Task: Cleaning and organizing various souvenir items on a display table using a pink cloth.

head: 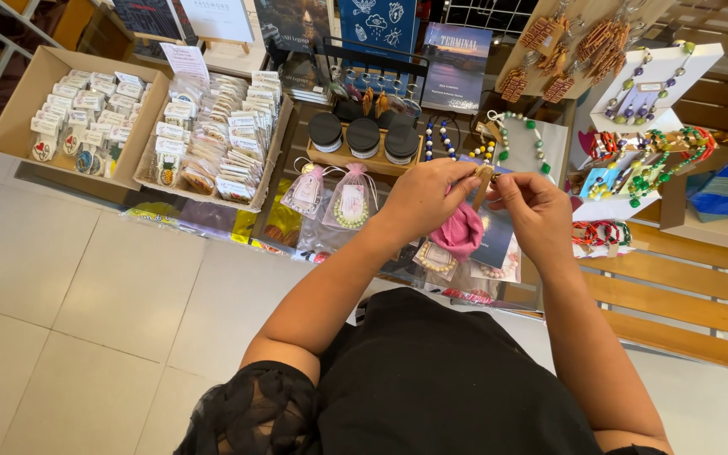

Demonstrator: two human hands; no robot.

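The person's left hand [425,200] and right hand [537,211] are pinching a small tan wooden piece [484,181] between closed fingers above the surface [549,139], a pink pouch [458,232] tucked under the left. A loosening pinch could be dropping it among the bead necklaces [511,135].

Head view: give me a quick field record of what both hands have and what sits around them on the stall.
left hand: grips a pink cloth, fingertips on a small tan tag
right hand: pinches the small tan tag from the other side
below hands: two sheer drawstring pouches with beads
behind: wooden tray of black-lidded jars
far left: cardboard boxes of packeted trinkets
right: bead necklaces on display cards
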